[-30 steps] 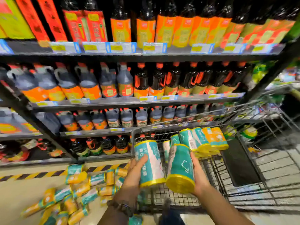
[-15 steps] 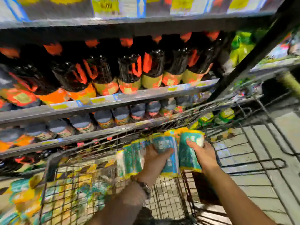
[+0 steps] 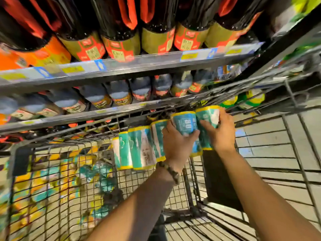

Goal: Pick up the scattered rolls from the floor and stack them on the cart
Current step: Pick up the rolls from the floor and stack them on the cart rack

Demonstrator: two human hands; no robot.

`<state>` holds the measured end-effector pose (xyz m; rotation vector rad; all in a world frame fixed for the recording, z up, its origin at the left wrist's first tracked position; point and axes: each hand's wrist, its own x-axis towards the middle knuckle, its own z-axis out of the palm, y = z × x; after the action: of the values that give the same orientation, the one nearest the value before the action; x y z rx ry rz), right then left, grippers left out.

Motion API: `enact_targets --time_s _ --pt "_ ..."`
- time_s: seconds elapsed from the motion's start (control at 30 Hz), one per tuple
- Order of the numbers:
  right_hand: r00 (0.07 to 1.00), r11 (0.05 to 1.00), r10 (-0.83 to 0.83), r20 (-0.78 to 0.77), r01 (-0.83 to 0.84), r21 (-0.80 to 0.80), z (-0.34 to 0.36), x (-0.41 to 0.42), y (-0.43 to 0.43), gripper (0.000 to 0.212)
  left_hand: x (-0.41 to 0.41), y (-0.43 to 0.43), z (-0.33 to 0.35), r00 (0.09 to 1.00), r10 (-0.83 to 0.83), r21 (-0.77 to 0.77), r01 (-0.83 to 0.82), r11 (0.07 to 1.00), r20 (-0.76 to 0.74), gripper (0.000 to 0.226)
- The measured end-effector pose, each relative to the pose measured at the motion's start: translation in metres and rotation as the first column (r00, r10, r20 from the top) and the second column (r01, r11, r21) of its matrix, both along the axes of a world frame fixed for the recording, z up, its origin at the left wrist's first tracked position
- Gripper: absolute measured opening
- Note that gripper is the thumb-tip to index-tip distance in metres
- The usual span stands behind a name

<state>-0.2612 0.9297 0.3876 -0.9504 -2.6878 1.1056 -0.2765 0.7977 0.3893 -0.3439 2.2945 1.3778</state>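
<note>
Inside the cart [image 3: 69,142], the left hand [image 3: 175,143] curls round one teal roll [image 3: 185,122] while the right hand [image 3: 220,134] wraps the neighbouring roll [image 3: 208,117] at the end of the row [image 3: 139,146]: light, squashy, slick-wrapped packs by the look, best gripped mid-body.

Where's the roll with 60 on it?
Head view, right of centre: the 60 roll is in the left hand, beside the other roll in the right hand.

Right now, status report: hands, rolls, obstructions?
Left hand grips 60-marked roll. Right hand grips end roll, beside row in cart. More floor rolls waiting; nothing blocking.
</note>
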Motion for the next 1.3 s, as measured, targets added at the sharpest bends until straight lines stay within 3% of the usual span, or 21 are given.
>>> enact_targets --time_s 0.1,0.23,0.4,0.63,0.77,0.83,0.9,1.0,1.13,1.3 --pt "0.997 0.996 0.066 0.049 -0.069 0.064 -0.004 -0.008 0.007 0.031 -0.001 -0.003 -0.001 0.996 -0.054 -0.100 0.046 0.994 -0.072 0.078" --pt "0.995 0.993 0.082 0.049 -0.086 0.084 -0.005 -0.005 0.008 0.046 -0.009 -0.008 -0.005 0.998 -0.058 -0.027 0.058 0.998 -0.006 0.070" --pt "0.997 0.999 -0.001 -0.080 0.005 0.046 0.022 0.011 -0.016 0.046 -0.005 -0.032 0.016 0.995 -0.069 0.105 0.061 0.993 0.075 0.077" --pt "0.960 0.989 0.106 -0.258 -0.129 -0.074 0.060 0.046 -0.121 0.044 0.033 -0.132 0.039 0.997 -0.028 0.187 0.013 0.982 0.077 0.040" --pt "0.921 0.906 0.328 -0.212 -0.370 -0.206 0.077 0.058 -0.210 0.037 0.065 -0.220 0.056 0.991 0.121 0.213 -0.130 0.968 0.053 0.028" --pt "0.878 0.825 0.447 -0.169 -0.478 -0.300 0.078 0.063 -0.259 0.026 0.083 -0.268 0.065 0.977 0.208 0.194 -0.214 0.957 0.048 0.028" --pt "0.814 0.719 0.574 -0.091 -0.555 -0.418 0.082 0.067 -0.309 0.029 0.103 -0.318 0.071 0.948 0.317 0.168 -0.316 0.934 0.024 0.027" --pt "0.664 0.603 0.743 -0.088 -0.720 -0.343 0.076 0.080 -0.374 0.036 0.140 -0.389 0.076 0.873 0.487 0.166 -0.479 0.862 -0.012 0.027" --pt "0.654 0.604 0.755 -0.036 -0.716 -0.350 0.076 0.102 -0.452 0.037 0.197 -0.466 0.079 0.775 0.632 0.154 -0.623 0.767 -0.008 0.025" --pt "0.666 0.591 0.740 -0.094 -0.710 -0.383 0.072 0.134 -0.548 0.033 0.259 -0.548 0.073 0.750 0.660 0.121 -0.660 0.741 0.049 0.031"
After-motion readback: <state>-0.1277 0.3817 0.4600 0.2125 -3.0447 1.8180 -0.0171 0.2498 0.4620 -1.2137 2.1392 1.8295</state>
